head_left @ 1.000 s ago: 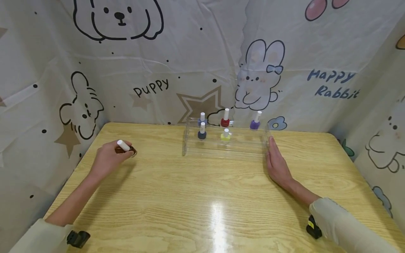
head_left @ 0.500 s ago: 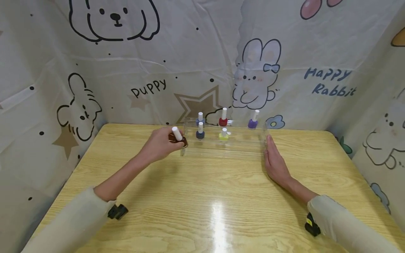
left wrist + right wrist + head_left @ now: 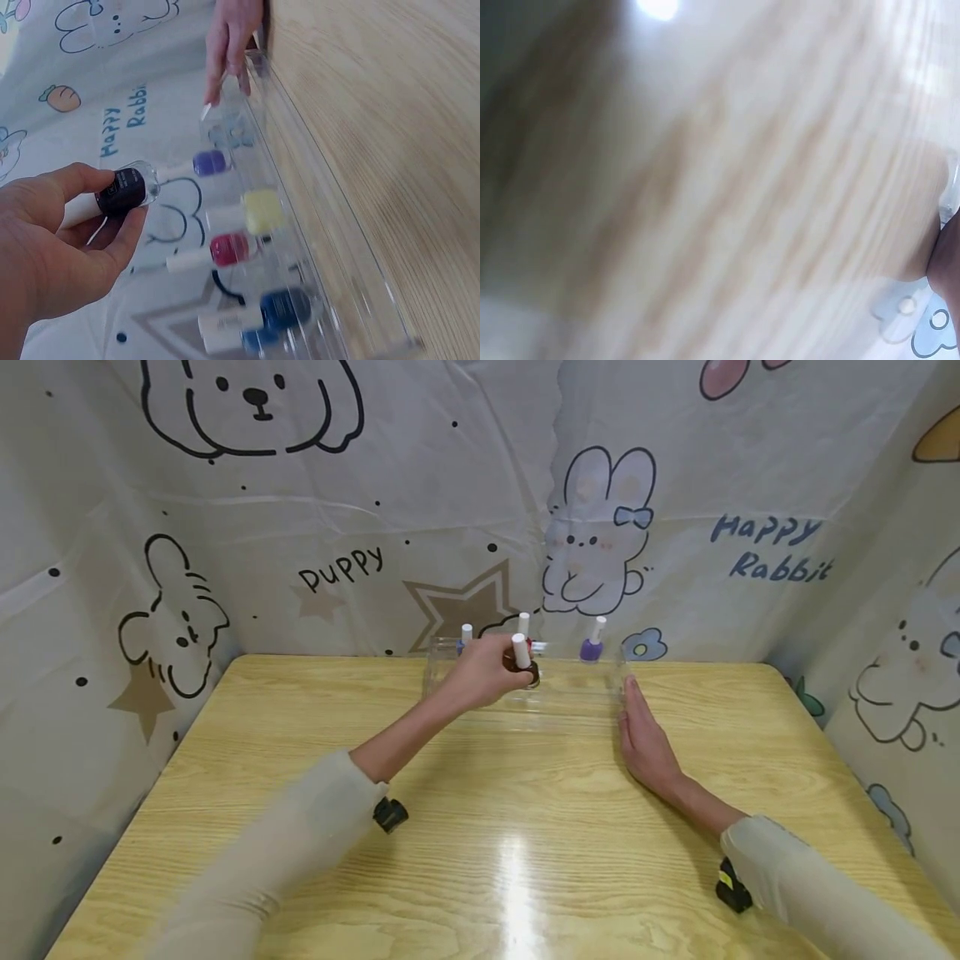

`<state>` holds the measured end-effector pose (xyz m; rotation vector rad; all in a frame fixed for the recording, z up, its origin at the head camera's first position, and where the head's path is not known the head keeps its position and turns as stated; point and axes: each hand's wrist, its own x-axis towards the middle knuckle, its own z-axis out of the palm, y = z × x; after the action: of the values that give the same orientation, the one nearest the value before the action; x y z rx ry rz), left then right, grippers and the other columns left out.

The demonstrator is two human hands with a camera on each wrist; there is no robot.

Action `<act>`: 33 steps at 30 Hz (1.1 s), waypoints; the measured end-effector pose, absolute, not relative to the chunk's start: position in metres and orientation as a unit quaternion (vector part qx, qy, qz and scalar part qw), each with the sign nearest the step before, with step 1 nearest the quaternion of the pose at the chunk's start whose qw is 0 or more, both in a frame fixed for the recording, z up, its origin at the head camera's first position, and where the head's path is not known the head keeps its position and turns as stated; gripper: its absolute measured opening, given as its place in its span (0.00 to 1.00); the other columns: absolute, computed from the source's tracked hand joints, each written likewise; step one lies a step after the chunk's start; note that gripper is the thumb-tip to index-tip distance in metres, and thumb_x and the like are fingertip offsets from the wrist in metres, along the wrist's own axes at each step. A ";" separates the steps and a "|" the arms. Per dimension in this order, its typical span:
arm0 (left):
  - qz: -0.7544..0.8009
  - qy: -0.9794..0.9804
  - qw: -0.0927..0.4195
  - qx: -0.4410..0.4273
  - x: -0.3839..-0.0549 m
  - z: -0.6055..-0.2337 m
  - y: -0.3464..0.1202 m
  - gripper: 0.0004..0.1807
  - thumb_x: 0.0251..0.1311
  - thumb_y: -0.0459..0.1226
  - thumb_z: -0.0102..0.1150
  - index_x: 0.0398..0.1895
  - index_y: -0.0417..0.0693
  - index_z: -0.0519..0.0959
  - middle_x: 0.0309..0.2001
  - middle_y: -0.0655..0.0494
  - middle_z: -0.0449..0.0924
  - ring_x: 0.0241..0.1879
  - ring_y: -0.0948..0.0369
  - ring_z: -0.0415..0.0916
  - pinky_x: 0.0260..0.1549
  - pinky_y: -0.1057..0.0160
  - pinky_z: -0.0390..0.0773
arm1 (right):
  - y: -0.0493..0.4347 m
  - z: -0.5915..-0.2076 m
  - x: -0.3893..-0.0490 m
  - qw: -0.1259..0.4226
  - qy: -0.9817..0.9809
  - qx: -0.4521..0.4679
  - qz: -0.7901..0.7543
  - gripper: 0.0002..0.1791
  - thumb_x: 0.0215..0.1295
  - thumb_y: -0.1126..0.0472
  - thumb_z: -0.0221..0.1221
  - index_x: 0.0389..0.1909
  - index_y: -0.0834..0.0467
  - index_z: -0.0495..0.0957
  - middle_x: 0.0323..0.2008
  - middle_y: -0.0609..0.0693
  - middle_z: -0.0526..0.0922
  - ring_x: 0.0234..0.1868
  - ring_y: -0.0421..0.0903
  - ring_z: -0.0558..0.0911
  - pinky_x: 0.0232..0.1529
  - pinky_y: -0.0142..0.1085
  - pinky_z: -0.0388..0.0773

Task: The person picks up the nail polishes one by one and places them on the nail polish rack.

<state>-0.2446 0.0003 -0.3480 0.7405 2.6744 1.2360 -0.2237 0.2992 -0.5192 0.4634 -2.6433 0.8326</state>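
Between thumb and fingers my left hand (image 3: 480,675) pinches a nail polish bottle (image 3: 122,193), very dark brown with a white cap. In the head view it overlaps the middle of a clear acrylic rack (image 3: 577,692); the left wrist view has it apart from the other bottles. My right hand (image 3: 651,745) rests with straight fingers along the rack's right end. On the rack stand a purple bottle (image 3: 591,650), a yellow one (image 3: 262,211), a red one (image 3: 230,249), a dark blue one (image 3: 286,307) and a lighter blue one (image 3: 259,339). My left hand hides several of them from the head camera.
The rack stands at the back of a wood-grain table (image 3: 585,827), close to a hanging cloth (image 3: 420,460) printed with cartoon animals. More of this cloth borders the table left and right. A black wrist camera (image 3: 390,815) sits at the left cuff.
My left hand has carried the dark brown bottle from the table's left side rightward to the rack's middle. The right hand has stayed at the rack's end. The head view has shifted slightly.
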 end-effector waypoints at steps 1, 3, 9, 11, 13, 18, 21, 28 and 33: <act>0.407 0.877 0.055 0.251 -0.247 -0.349 0.006 0.07 0.63 0.33 0.65 0.42 0.40 0.81 0.41 0.49 0.84 0.42 0.57 0.81 0.39 0.62 0.79 | 0.299 -0.519 -0.224 0.166 -0.928 0.163 0.292 0.31 0.81 0.65 0.36 0.77 0.69 0.39 0.77 0.67 0.43 0.76 0.60 0.46 0.74 0.49 0.44; 0.397 0.878 0.058 0.261 -0.251 -0.351 0.017 0.08 0.63 0.33 0.65 0.43 0.40 0.81 0.41 0.49 0.84 0.41 0.57 0.82 0.39 0.63 0.79 | 0.299 -0.519 -0.224 0.166 -0.928 0.162 0.292 0.31 0.81 0.65 0.36 0.77 0.69 0.39 0.77 0.67 0.43 0.76 0.60 0.46 0.74 0.47 0.43; 0.376 0.881 0.057 0.282 -0.263 -0.360 0.046 0.07 0.63 0.34 0.65 0.41 0.40 0.81 0.39 0.49 0.85 0.39 0.58 0.81 0.37 0.66 0.77 | 0.299 -0.518 -0.224 0.167 -0.928 0.161 0.293 0.31 0.81 0.65 0.36 0.78 0.68 0.39 0.77 0.66 0.43 0.77 0.59 0.46 0.74 0.49 0.44; 0.374 0.880 0.053 0.287 -0.266 -0.363 0.054 0.07 0.63 0.34 0.65 0.40 0.40 0.80 0.38 0.50 0.84 0.36 0.58 0.80 0.35 0.66 0.77 | 0.300 -0.519 -0.224 0.166 -0.928 0.160 0.292 0.31 0.81 0.64 0.36 0.78 0.68 0.38 0.77 0.65 0.43 0.77 0.59 0.46 0.74 0.49 0.45; 0.374 0.880 0.047 0.287 -0.269 -0.366 0.062 0.07 0.63 0.33 0.65 0.40 0.40 0.80 0.37 0.50 0.83 0.35 0.59 0.79 0.34 0.67 0.76 | 0.300 -0.520 -0.224 0.168 -0.927 0.161 0.292 0.31 0.81 0.65 0.36 0.78 0.67 0.38 0.78 0.65 0.43 0.77 0.58 0.46 0.74 0.49 0.45; 0.366 0.890 0.038 0.269 -0.277 -0.376 0.077 0.08 0.61 0.33 0.67 0.40 0.39 0.80 0.37 0.50 0.83 0.34 0.60 0.78 0.34 0.67 0.76 | 0.300 -0.521 -0.225 0.172 -0.925 0.163 0.296 0.32 0.81 0.66 0.37 0.78 0.66 0.39 0.78 0.65 0.43 0.77 0.58 0.47 0.74 0.46 0.44; 0.351 0.898 0.036 0.262 -0.282 -0.384 0.086 0.07 0.61 0.33 0.67 0.39 0.39 0.81 0.35 0.51 0.83 0.32 0.61 0.77 0.32 0.68 0.75 | 0.300 -0.521 -0.223 0.174 -0.924 0.166 0.297 0.32 0.80 0.67 0.38 0.78 0.67 0.39 0.77 0.66 0.44 0.76 0.59 0.47 0.74 0.47 0.44; 0.352 0.903 0.030 0.244 -0.292 -0.397 0.103 0.07 0.58 0.31 0.68 0.36 0.39 0.80 0.32 0.52 0.81 0.29 0.61 0.72 0.28 0.68 0.72 | 0.298 -0.518 -0.223 0.172 -0.924 0.164 0.300 0.31 0.80 0.67 0.38 0.78 0.67 0.40 0.77 0.65 0.44 0.76 0.59 0.48 0.74 0.45 0.44; 0.341 0.908 0.034 0.242 -0.296 -0.405 0.112 0.08 0.60 0.32 0.68 0.39 0.39 0.80 0.36 0.51 0.82 0.31 0.61 0.72 0.31 0.67 0.74 | 0.298 -0.518 -0.222 0.172 -0.925 0.164 0.297 0.31 0.81 0.66 0.37 0.78 0.67 0.40 0.77 0.66 0.44 0.76 0.59 0.48 0.74 0.45 0.44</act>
<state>-0.2957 0.1117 -0.4050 0.7446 2.7912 1.0473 -0.2221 0.2985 -0.5177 0.4647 -2.6250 0.8420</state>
